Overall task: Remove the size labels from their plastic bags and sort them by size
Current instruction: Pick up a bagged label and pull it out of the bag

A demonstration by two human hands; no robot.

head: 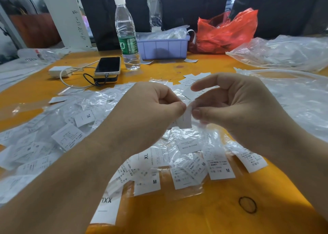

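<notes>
Both hands meet above the middle of the orange table (204, 216), working on one small packet: the left hand (150, 102) pinches its upper edge between thumb and forefinger, and the right hand (236, 104) pinches the same packet (185, 118) just beside it, so each grip is grasping it rather than released. The step in hand looks like opening a bag to draw its label out; whether the thin film has parted yet cannot be told. The next move probably calls for pulling the two pinches apart, gently, since the film is flimsy and the white label inside is limp and creases easily. Below the hands lies a loose heap of crinkled clear bags and flat rectangular labels (188, 145), some printed XL, M or XXL, not yet in separate piles. Far off stand a clear water bottle (126, 33), a lilac plastic tray (163, 47) and a crumpled red bag (225, 31).
</notes>
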